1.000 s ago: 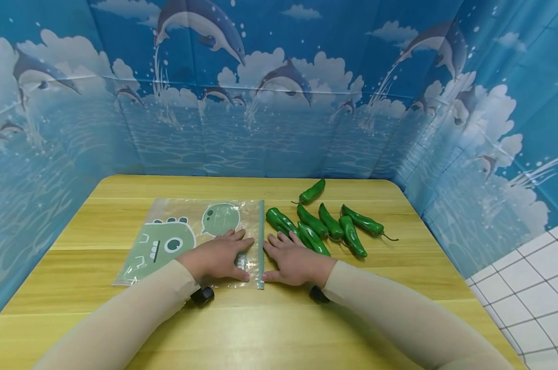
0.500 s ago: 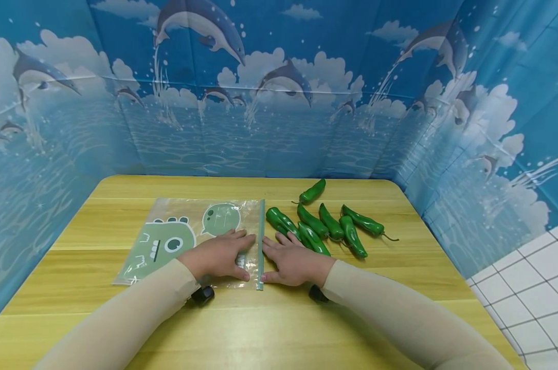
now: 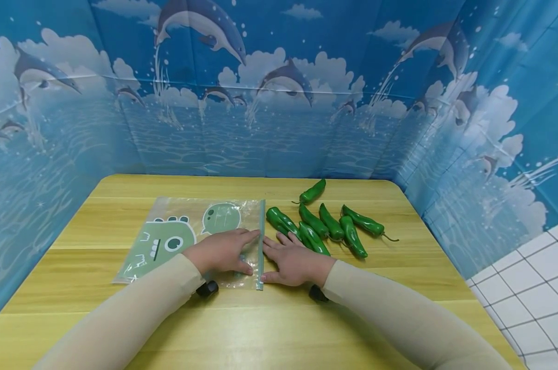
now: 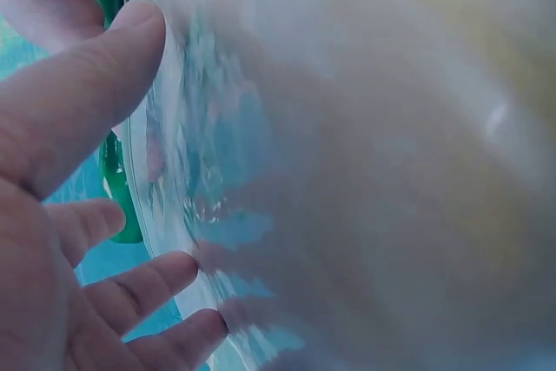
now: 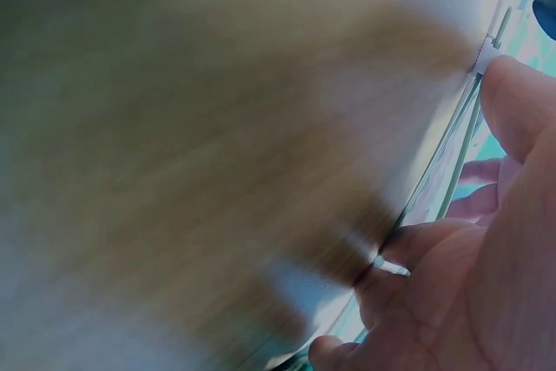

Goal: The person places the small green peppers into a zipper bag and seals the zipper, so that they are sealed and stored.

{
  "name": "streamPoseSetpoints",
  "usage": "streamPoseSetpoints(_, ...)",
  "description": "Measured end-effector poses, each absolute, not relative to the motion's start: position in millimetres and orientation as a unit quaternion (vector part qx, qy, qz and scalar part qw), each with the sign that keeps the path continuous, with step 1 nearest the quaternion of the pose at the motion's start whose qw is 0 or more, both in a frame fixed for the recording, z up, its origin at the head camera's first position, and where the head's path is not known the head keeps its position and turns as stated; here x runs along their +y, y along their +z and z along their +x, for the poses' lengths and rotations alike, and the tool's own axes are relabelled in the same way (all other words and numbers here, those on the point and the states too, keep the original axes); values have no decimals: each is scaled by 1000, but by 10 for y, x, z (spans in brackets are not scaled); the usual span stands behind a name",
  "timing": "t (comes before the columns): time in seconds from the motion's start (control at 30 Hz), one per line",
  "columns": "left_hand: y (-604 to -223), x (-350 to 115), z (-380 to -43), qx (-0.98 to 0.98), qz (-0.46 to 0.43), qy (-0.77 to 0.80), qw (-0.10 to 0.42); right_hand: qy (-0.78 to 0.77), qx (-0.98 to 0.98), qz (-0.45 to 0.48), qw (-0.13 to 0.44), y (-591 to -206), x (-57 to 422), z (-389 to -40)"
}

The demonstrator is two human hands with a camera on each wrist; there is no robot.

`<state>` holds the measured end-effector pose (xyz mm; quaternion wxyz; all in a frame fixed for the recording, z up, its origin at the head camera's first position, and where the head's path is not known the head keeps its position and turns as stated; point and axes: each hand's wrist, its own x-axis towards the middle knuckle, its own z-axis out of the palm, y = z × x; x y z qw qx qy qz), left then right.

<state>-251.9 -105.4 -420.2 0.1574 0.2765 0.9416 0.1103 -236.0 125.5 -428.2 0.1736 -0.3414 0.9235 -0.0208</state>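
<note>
A clear zip bag [image 3: 172,244] with a green cartoon monster print lies flat on the table, its green zip strip [image 3: 262,221] on the right. My left hand [image 3: 223,252] is over the bag's right part with its fingers extended. In the left wrist view two fingertips [image 4: 187,268] meet the shiny plastic. Just right of the strip, my right hand [image 3: 294,262] rests on the table with spread fingers. Its thumb lies by a small pale piece [image 5: 486,56] on the strip's near end. Several green peppers lie beyond and right of my right hand, the closest one [image 3: 313,239] beside its fingers.
A lone pepper [image 3: 312,191] lies toward the back of the wooden table [image 3: 241,334]. A dolphin-print curtain [image 3: 269,128] stands round the table's back and sides. White tiles [image 3: 533,288] show at the right.
My left hand has shifted slightly right, its fingers now close to the zip strip. My right hand has stayed in place. The peppers look the same.
</note>
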Motion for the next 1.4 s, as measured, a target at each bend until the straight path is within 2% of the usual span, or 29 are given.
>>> streamPoseSetpoints(1.1,-4128,-955,-2569,946,275,66,160,-14,926,-332,181,-4257,1249,-2337)
streamPoseSetpoints(1.4,-4151,-1000,-2618,944,262,105,169,-14,926,-327,187,-4260,1247,-2340)
